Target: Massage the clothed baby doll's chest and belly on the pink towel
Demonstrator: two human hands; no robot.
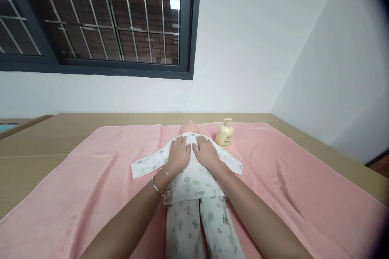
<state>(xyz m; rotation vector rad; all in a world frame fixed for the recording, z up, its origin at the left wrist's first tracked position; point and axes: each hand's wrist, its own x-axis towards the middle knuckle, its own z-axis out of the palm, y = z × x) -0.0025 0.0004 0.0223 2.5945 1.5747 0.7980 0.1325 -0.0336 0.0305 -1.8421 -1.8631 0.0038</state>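
Note:
A baby doll (190, 127) lies on its back in a white printed top (194, 182) and matching trousers (185, 226), its head at the far end. Flat on the left side of the doll's chest rests my left hand (179, 154), fingers stretched out; bangles circle that wrist. My right hand (206, 151) lies the same way on the chest's right side, fingers extended. Neither hand grips anything. The top's sleeves spread out to both sides. Just beyond my right hand stands a pale yellow pump bottle (225, 133), upright.
A pink blanket (100, 194) with some folds covers much of the tan table (36, 145). Behind the table rises a white wall (243, 40) with a dark-framed, barred window (190, 28) at the upper left. Another wall (349, 89) closes off the right.

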